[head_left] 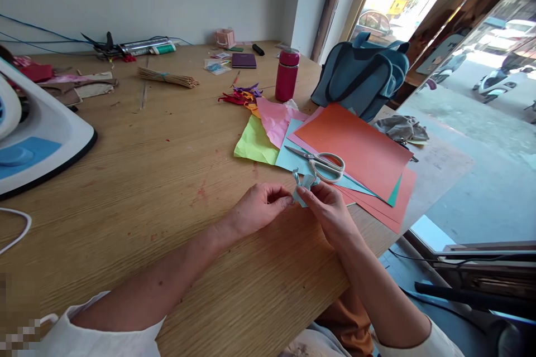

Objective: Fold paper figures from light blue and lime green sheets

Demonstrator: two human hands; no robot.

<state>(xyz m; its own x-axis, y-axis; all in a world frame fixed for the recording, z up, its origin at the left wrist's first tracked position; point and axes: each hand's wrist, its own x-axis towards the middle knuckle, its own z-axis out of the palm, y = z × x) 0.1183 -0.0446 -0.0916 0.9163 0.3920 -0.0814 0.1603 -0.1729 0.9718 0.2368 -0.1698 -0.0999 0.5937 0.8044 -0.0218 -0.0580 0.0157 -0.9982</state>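
Observation:
A small piece of twisted light-blue paper (302,196) is held above the table, with thin curled strips sticking up from it. My right hand (330,209) pinches it between thumb and fingers. My left hand (268,202) is closed at the paper's left edge, thumb and fingertips together on it; the exact spot of that pinch is partly hidden. Just beyond the hands, scissors (324,165) with white handles lie on sheets of coloured paper. Orange (352,142), light-blue (288,159), pink (274,122) and crumpled lime-green paper (256,142) make up the pile.
A red bottle (287,75) and a blue-grey bag (355,81) stand behind the paper. Coloured paper strips (243,96) and a bundle of thin sticks (168,77) lie farther back. A white fan-like appliance (50,128) stands left. The table edge runs along the right.

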